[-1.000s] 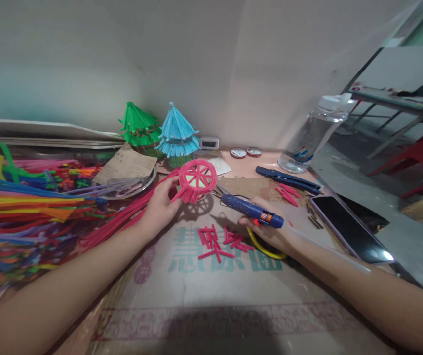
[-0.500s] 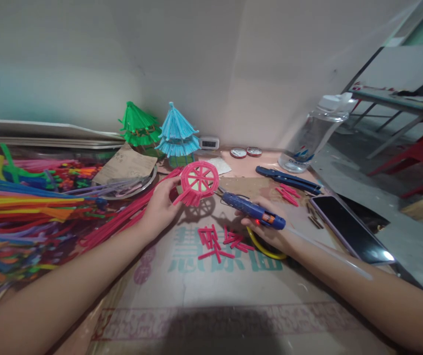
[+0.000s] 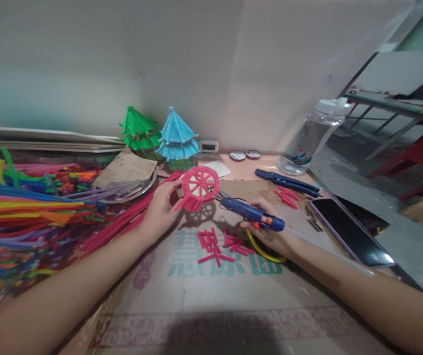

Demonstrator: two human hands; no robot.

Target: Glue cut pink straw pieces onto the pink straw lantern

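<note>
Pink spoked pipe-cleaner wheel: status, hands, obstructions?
Left hand gripping pink spoked pipe-cleaner wheel; right hand holding blue glue gun. Gun aimed at wheel's right edge, contact unclear. Short pink sticks below.

Clear bottle (image 3: 305,141) and small white-cased display (image 3: 209,146) near wall (image 3: 266,69); dark-screened phone (image 3: 352,231) at right; red chair (image 3: 416,153) beyond.

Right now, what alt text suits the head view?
The left hand holds a red spoked wheel while the right hand points a blue glue gun toward its rim. Red strips lie nearer; a green model and a blue model stand behind.
</note>
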